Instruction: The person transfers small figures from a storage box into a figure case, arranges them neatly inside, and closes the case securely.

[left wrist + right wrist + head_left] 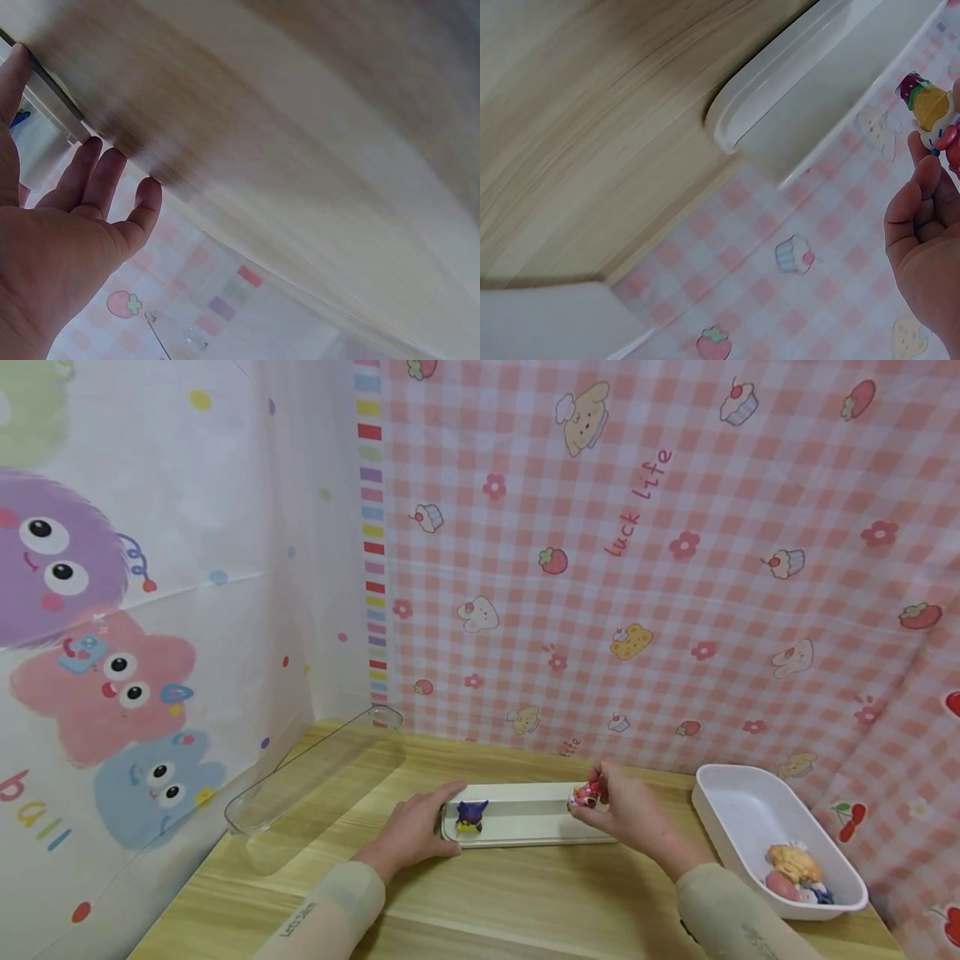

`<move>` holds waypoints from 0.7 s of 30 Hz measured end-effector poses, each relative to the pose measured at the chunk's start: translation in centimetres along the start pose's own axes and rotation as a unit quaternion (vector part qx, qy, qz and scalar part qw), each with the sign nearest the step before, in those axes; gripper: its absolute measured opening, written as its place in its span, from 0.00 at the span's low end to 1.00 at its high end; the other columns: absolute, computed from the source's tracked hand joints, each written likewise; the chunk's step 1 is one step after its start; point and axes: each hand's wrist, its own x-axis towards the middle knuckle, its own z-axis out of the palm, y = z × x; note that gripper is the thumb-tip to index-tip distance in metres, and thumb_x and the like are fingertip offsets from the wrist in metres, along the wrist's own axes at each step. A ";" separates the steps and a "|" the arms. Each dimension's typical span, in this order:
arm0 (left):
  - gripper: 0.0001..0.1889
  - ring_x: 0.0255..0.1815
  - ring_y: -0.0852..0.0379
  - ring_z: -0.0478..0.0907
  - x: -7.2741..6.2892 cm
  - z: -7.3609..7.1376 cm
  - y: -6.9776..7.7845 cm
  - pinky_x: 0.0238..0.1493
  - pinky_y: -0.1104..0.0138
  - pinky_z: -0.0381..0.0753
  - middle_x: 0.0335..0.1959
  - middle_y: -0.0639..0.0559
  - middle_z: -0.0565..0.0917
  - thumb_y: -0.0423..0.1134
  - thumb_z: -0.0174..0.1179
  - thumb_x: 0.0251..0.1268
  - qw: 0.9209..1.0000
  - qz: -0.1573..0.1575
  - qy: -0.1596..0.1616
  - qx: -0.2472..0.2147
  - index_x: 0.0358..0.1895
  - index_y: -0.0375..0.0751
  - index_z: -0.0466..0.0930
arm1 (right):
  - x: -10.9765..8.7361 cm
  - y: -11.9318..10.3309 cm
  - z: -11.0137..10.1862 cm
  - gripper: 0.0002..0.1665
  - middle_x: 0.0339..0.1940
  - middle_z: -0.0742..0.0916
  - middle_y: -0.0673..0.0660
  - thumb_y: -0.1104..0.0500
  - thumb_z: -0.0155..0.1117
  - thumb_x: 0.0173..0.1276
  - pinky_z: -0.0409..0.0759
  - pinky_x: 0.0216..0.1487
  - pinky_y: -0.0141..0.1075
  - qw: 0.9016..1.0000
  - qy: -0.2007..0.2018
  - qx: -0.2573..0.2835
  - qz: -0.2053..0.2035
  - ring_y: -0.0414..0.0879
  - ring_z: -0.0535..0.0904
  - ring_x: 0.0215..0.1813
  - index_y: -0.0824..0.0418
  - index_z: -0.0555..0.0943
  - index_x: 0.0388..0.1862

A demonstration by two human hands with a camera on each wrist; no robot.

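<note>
- Head view: your right hand (628, 812) pinches the small pink figure (582, 796) between thumb and fingers, at the right end of the cream tray (525, 828); it hides part of the figure, and you cannot tell whether the base touches the tray floor.
- In that same view, your left hand (408, 831) grips the tray's left end, thumb at the near edge and fingers toward the far edge. That brace looks worth holding firm, so a nudge at the right end does not slide the tray.
- The purple figure (471, 816) sits inside the tray just beside your left fingers; lift that hand straight off when you do, or you may knock it.
- Left wrist view: your thumb is against the tray's edge, your other fingertips close by the table; light contact should be enough.
- Right wrist view: the pink figure lies at your fingertips, not deep in the palm, its yellow part projecting beyond them. Patterned cloth (750, 225) shows between it and the tray rim, so it seems raised; ease it down level and clear the wall before loosening your pinch.
</note>
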 end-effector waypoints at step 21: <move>0.52 0.68 0.34 0.80 -0.1 -0.3 0.4 0.71 0.30 0.70 0.71 0.44 0.83 0.48 0.86 0.50 1.000 0.001 0.000 0.005 0.81 0.56 0.68 | 2.1 -4.4 4.5 0.27 0.33 0.84 0.48 0.51 0.84 0.62 0.75 0.34 0.32 0.999 -0.038 0.023 -0.003 0.38 0.75 0.33 0.55 0.75 0.50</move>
